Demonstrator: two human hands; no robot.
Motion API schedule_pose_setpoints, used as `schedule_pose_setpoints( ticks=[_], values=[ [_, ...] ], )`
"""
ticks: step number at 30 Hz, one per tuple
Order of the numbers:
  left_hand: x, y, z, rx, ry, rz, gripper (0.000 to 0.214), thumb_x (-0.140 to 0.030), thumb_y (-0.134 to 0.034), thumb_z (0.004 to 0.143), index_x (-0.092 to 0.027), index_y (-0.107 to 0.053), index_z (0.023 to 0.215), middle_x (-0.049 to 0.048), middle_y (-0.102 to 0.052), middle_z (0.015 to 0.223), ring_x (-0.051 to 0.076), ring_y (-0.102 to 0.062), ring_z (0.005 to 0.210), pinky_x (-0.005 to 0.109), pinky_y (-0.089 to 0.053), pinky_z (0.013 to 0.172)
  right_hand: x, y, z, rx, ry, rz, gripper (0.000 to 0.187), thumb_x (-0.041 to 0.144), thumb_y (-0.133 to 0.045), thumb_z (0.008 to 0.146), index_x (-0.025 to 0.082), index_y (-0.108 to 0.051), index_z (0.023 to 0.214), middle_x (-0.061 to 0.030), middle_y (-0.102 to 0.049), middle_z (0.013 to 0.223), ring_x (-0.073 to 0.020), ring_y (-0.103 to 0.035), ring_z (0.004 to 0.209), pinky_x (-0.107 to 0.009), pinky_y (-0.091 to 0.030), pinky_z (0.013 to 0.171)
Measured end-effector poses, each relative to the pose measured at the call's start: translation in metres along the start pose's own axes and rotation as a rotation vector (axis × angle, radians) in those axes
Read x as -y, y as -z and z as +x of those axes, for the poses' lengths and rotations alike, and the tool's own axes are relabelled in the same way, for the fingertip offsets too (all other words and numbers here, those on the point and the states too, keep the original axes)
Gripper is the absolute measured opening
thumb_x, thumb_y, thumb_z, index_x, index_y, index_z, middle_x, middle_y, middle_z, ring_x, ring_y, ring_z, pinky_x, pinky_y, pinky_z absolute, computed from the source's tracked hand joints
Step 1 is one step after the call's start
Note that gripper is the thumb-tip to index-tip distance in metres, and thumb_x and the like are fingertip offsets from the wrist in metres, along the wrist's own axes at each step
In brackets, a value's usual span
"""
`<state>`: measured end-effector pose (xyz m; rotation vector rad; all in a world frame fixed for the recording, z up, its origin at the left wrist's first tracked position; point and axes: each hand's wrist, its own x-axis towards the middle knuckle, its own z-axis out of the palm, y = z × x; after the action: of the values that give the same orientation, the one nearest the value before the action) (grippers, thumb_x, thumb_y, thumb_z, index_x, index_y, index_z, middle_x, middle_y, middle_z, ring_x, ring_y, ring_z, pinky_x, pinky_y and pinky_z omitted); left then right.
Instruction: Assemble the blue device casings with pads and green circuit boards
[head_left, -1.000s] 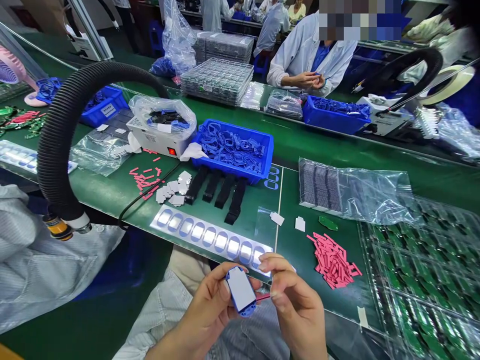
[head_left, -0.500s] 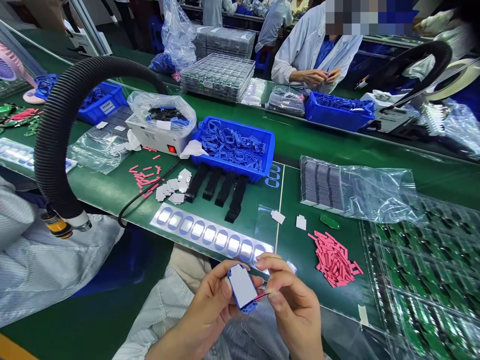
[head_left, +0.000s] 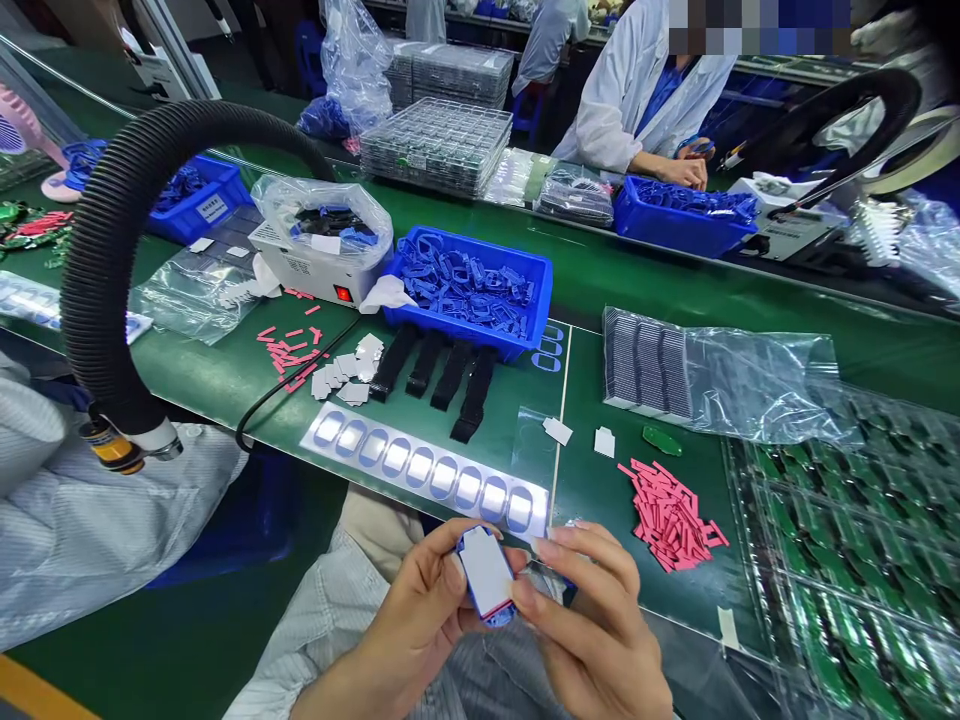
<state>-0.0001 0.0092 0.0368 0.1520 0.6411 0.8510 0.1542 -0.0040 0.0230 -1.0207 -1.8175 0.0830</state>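
Note:
My left hand (head_left: 411,628) grips a small blue plastic frame (head_left: 487,576) with a grey-white pad on its face, held over my lap just below the bench edge. My right hand (head_left: 592,625) is closed against the frame's lower right corner, thumb pressing a thin red strip there. Just beyond my hands lies a backing sheet of oval stickers (head_left: 424,467). A pile of pink-red strips (head_left: 671,515) lies on the green bench (head_left: 600,290) to the right.
A blue bin of blue frames (head_left: 471,290) sits ahead, black straps (head_left: 442,375) in front of it. A corrugated black hose (head_left: 112,250) arches at left. Bagged grey pads (head_left: 720,375) and trays of green boards (head_left: 847,540) lie right. A co-worker (head_left: 660,100) works opposite.
My right hand has dropped and closed in on the frame, thumb now pressing the red strip at its lower edge. The co-worker's hands moved down to the blue bin.

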Motion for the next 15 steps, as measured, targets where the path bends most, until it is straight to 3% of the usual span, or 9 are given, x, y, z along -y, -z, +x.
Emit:
schedule_pose_setpoints(
  ticks=[4,7,11,15],
  values=[
    [0.000,0.000,-0.001,0.012,-0.013,0.012,0.029,-0.042,-0.077,0.068,-0.024,-0.074,0.090,-0.0006,-0.079,0.082,0.010,-0.072,0.072,0.016,-0.056,0.064,0.003,0.006,0.000,-0.004,0.036,-0.160,0.020,0.007,-0.057,0.084,0.024,-0.068,0.085,-0.0016,-0.067,0.089,-0.0201,-0.055,0.097,-0.038,-0.045,0.087],
    [-0.001,0.001,-0.001,0.017,-0.036,0.027,0.027,-0.043,-0.076,0.069,-0.026,-0.074,0.091,-0.0013,-0.079,0.085,0.009,-0.072,0.074,0.016,-0.055,0.066,0.004,0.005,-0.004,0.059,0.046,-0.212,0.015,0.019,-0.061,0.084,0.028,-0.069,0.092,-0.0012,-0.069,0.088,-0.0214,-0.054,0.095,-0.037,-0.045,0.087],
    [-0.001,0.002,0.001,-0.005,-0.167,0.071,0.029,-0.041,-0.078,0.067,-0.027,-0.073,0.092,-0.0014,-0.080,0.092,0.009,-0.072,0.081,0.014,-0.053,0.072,0.007,-0.009,-0.008,-0.031,-0.191,-0.022,0.031,0.036,-0.057,0.088,0.027,-0.062,0.117,-0.0085,-0.066,0.111,-0.0293,-0.054,0.104,-0.048,-0.046,0.084],
    [0.003,0.006,0.003,0.006,-0.302,0.160,0.029,-0.037,-0.078,0.068,-0.030,-0.071,0.096,-0.0002,-0.079,0.095,0.011,-0.072,0.087,0.016,-0.052,0.079,0.014,-0.023,-0.003,-0.112,-0.379,0.172,0.030,0.042,-0.062,0.085,0.027,-0.064,0.110,-0.0101,-0.065,0.110,-0.0293,-0.056,0.101,-0.048,-0.048,0.081]
  ],
)
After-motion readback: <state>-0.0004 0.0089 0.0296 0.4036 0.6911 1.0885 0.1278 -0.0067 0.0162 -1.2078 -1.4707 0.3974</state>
